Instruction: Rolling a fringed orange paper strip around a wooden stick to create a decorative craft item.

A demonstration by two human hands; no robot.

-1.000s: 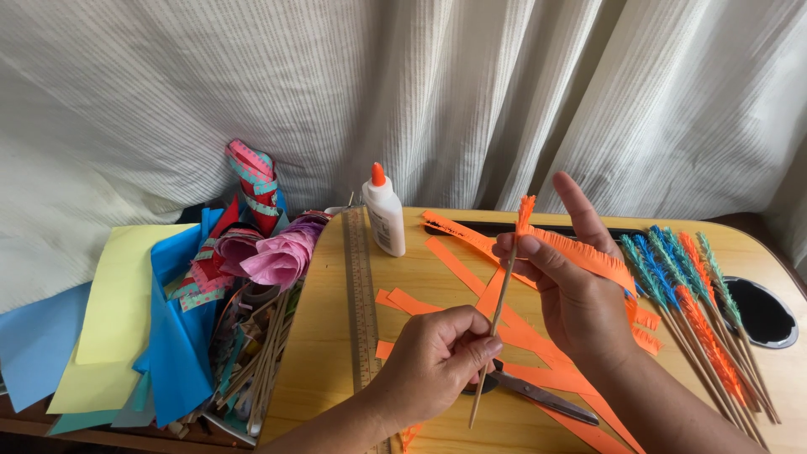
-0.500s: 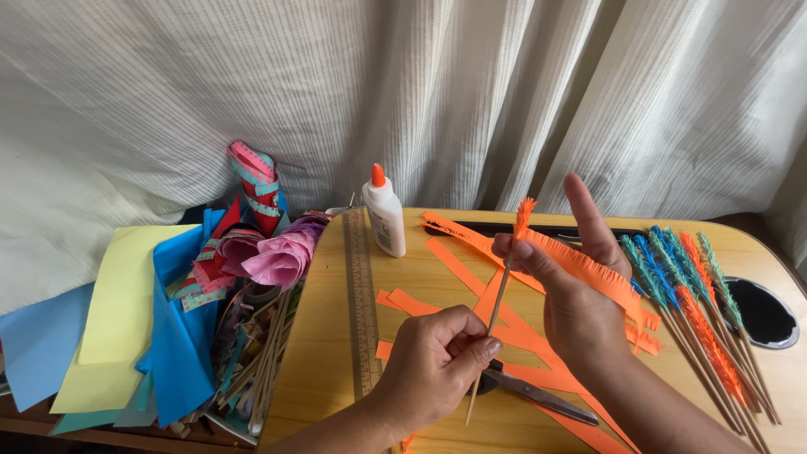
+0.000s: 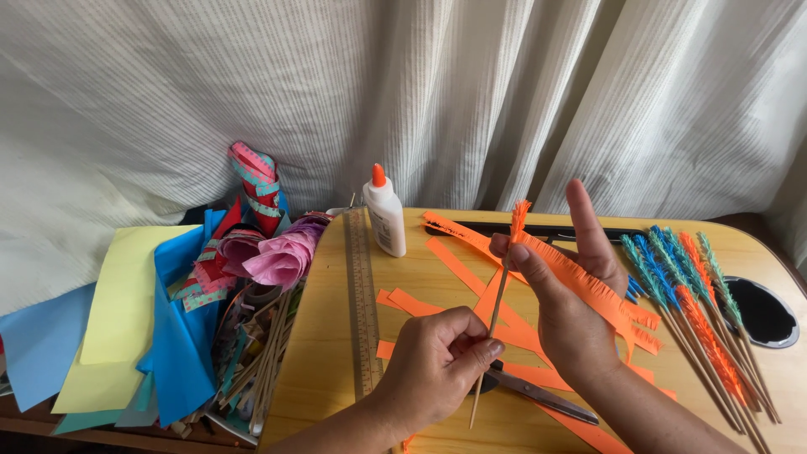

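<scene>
My left hand (image 3: pixel 437 357) pinches the lower part of a thin wooden skewer (image 3: pixel 498 304) that stands nearly upright over the wooden table (image 3: pixel 324 353). My right hand (image 3: pixel 567 298) holds a fringed orange paper strip (image 3: pixel 588 286) against the skewer's top, where a small orange tuft is wound; the index finger points up. The strip trails down to the right across the palm. Scissors (image 3: pixel 538 395) lie on the table just under both hands.
A white glue bottle with orange cap (image 3: pixel 385 212) stands at the back. A long ruler (image 3: pixel 363 303) lies left of the hands. Finished fringed sticks in orange, blue and green (image 3: pixel 698 311) lie right. Coloured paper sheets (image 3: pixel 126 328), paper flowers and loose orange strips (image 3: pixel 458 261) surround the area.
The hands stay in nearly the same place; the right hand has shifted slightly with the strip at the skewer's top, and the left fingers have turned a little on the stick.
</scene>
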